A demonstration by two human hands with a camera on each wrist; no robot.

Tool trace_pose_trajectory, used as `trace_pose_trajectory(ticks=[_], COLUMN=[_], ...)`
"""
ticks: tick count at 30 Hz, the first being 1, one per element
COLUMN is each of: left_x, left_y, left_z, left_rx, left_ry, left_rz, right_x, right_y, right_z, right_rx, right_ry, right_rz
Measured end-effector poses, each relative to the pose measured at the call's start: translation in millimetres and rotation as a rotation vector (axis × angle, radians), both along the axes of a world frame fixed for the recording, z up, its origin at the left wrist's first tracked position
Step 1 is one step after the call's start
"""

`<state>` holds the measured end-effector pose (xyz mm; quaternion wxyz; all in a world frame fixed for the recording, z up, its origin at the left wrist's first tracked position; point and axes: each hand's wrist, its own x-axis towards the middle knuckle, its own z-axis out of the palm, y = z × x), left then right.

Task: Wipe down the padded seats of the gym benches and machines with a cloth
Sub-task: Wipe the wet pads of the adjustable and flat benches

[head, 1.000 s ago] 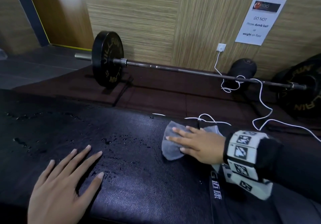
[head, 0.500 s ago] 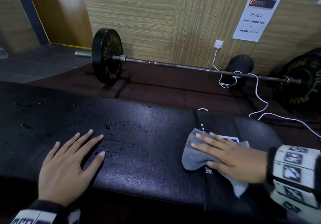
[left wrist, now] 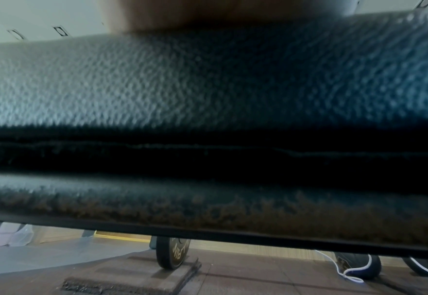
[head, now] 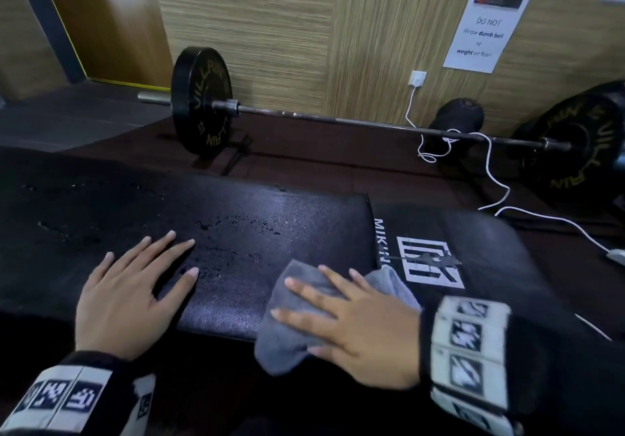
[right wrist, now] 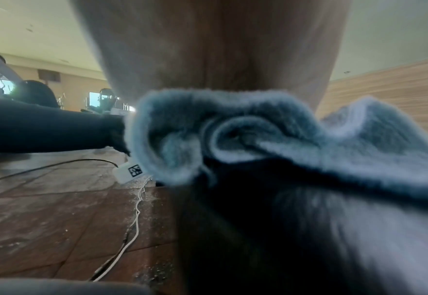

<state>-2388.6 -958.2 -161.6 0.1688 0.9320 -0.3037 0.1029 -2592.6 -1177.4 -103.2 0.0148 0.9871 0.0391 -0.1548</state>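
A black padded bench (head: 270, 212) runs across the head view, with water droplets on its middle and left. My right hand (head: 345, 320) lies flat with straight fingers on a grey cloth (head: 291, 337), pressing it onto the bench's near edge beside the seam. The cloth (right wrist: 258, 135) bunches in folds under my palm in the right wrist view. My left hand (head: 135, 286) rests flat on the pad, fingers spread, left of the cloth. The left wrist view shows only the bench's side (left wrist: 207, 83) up close.
A barbell (head: 338, 121) with black plates (head: 201, 100) lies on the dark floor behind the bench. A white cable (head: 490, 178) trails from a wall socket (head: 418, 78) across the floor to the right. A paper notice (head: 487, 22) hangs on the wooden wall.
My right hand has dragged the cloth from the pad's far side toward me, then left across the seam to the near edge. The left hand has stayed flat on the pad.
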Motion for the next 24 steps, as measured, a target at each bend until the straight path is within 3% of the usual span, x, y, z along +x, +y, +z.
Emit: trace_pose_trajectory(ticks=[6, 9, 13, 15, 19, 24], left_x=[4, 5, 6, 7, 7, 8], left_y=[1, 0, 0, 0, 0, 2], left_z=[-4, -5, -6, -7, -7, -8], left_rx=[-0.006, -0.017, -0.039, -0.053, -0.046, -0.034], left_ry=[0.01, 0.001, 0.005, 0.003, 0.008, 0.005], left_rz=[-0.028, -0.031, -0.025, -0.027, -0.03, -0.033], right_x=[-86, -106, -88, -63, -12, 2], right_y=[-17, -34, -44, -40, -4, 53], right_z=[-25, -29, -26, -26, -28, -32], right_rx=[-0.075, -0.077, -0.058, -0.063, -0.056, 0.032], right_ry=[-0.15, -0.242, -0.314, -0.323, -0.423, -0.519], right_rz=[-0.096, -0.271, -0.65, -0.748, -0.766, -0.58])
